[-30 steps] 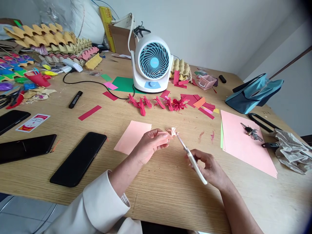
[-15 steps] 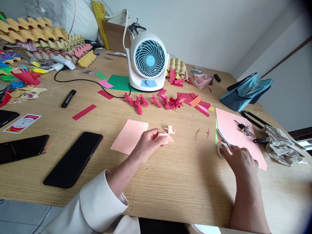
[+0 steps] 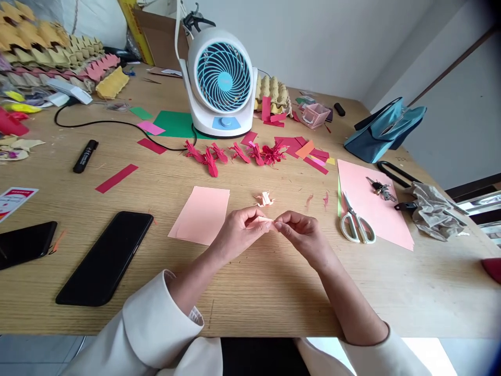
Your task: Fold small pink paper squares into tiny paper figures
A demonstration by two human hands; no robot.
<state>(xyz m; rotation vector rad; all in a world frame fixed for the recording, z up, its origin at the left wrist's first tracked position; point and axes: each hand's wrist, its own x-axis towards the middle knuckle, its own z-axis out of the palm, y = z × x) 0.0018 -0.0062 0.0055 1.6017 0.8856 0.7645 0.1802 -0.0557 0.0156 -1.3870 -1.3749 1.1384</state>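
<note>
So, starting left of the fan (image 3: 225, 81) and in front of it: a card (image 3: 16, 202) and a phone (image 3: 27, 244), both cut off by the edge, plus a second phone (image 3: 105, 256) in full view. Closer to straight ahead of the fan, a pink sheet (image 3: 199, 215), one corner tucked from sight behind the left arm.

Farther out in front of the fan and slightly right, folded paper (image 3: 260, 222), gripped between thumb and fingers of the left hand (image 3: 235, 230) and pinched at its right end by the right hand (image 3: 305, 235). Probably at a shaping stage, by fingertips alone; impossible to tell folding from twisting or parting. Mostly hidden under the left fingers, layers included. From here, likely to call for a light, steady pinch against tearing. Just beyond, also before the fan, a pink cutting (image 3: 265, 199), too small to make out clearly.

Right of the fan and forward, scissors (image 3: 357, 222), lying untouched with handles apart; then keys (image 3: 381, 189), and something red (image 3: 492, 269), cropped beyond naming.
</note>
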